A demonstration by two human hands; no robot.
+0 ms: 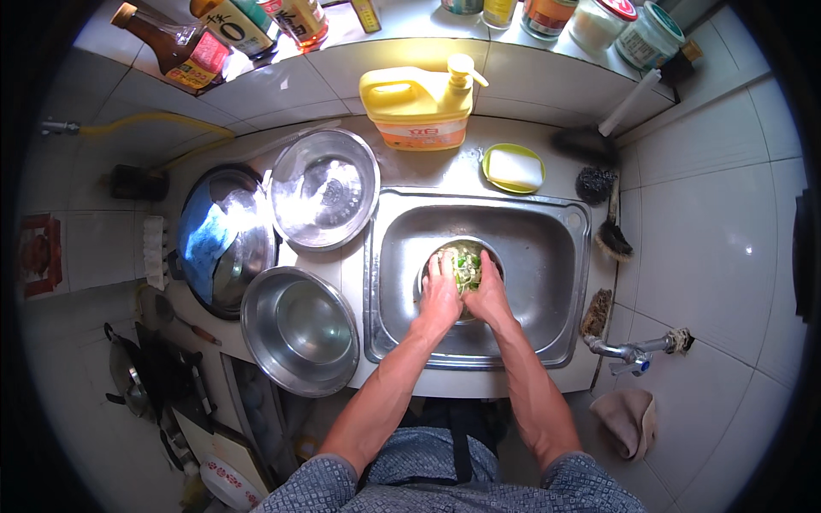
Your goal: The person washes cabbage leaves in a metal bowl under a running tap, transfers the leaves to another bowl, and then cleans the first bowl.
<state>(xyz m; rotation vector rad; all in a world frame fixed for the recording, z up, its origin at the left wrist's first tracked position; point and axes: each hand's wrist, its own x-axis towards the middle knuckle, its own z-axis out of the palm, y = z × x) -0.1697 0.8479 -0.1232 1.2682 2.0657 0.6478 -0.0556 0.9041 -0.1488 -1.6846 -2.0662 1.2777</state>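
Observation:
A round metal bowl (pixel 498 251) sits inside the stainless steel sink (pixel 539 276). Pale strands and bright green pieces of cut vegetable (pixel 467 266) fill it; their exact kind is too small to tell. My left hand (pixel 441 292) cups the heap from the left, fingers laid over it. From the right, my right hand (pixel 490 292) presses against the same heap, thumb turned inward. The vegetables are held between both palms. My hands hide the front of the bowl and much of its contents.
Left of the sink stand two metal basins (pixel 326 192) (pixel 300 330) and a lidded pot with a blue cloth (pixel 208 237). Behind are a yellow detergent jug (pixel 417 109) and a soap dish (pixel 514 168). A faucet (pixel 632 353) and brushes (pixel 614 240) line the right wall.

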